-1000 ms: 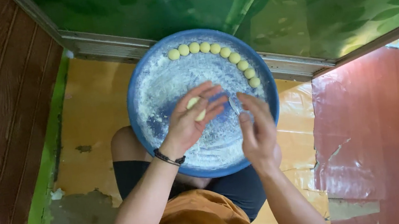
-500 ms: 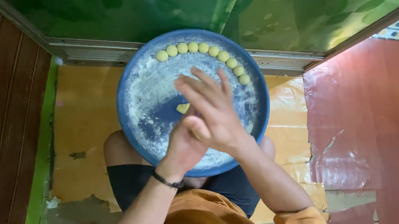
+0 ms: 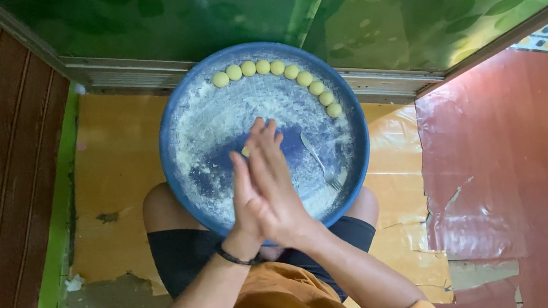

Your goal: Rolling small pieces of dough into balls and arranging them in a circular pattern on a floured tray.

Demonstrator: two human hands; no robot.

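Pressing palm to palm now: right hand [image 3: 277,189] laid over left hand [image 3: 246,200], fingers straight and pointing away from the body. A second ago working apart, left pinching a dough bit, right beside it on the tray; half a second ago right crossing over left. Now closing flat on a yellow dough piece [image 3: 245,152], only a sliver peeking out at the left fingertips. Neither hand curling into a grip; both flat, clamping the piece between palms. Reading this as rolling a fresh ball.

Hovering over the near half of the floured blue tray [image 3: 183,187], resting on the knees. Beyond the fingertips, along the far rim, lying in an arc: finished balls [image 3: 272,68], nine or so. Just right of the right hand, lying on the flour: a fork [image 3: 321,165], untouched.
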